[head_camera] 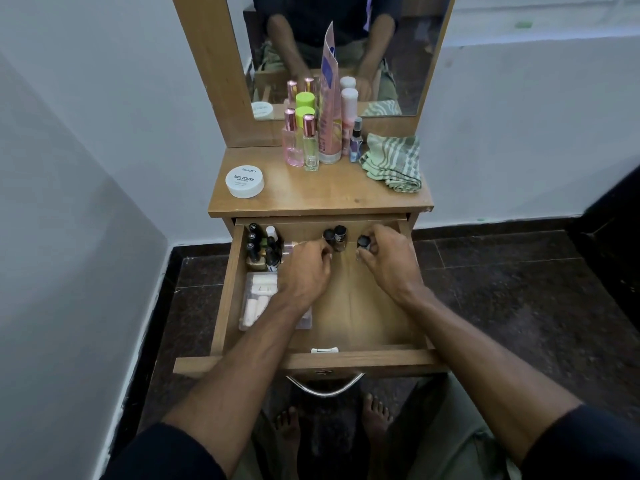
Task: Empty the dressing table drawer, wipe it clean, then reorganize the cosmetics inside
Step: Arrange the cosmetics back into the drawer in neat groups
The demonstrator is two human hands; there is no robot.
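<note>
The wooden drawer point(363, 317) of the dressing table is pulled out. Both my hands are inside it near the back. My right hand point(388, 258) pinches a small black-capped nail polish bottle point(362, 241). My left hand point(306, 268) has curled fingers beside two more black-capped bottles point(335, 237); whether it holds one of them is hidden. Several small bottles point(263, 247) stand in the back left corner. In front of them lies a clear box point(258, 299) of pale items, partly under my left forearm.
On the table top stand perfume bottles point(300, 140), a tall pink tube point(329, 98), a white nail polish remover tub point(244, 181) and a green striped cloth point(393, 162). A mirror point(398, 46) rises behind. White walls flank the table; my bare feet show below the drawer handle point(325, 388).
</note>
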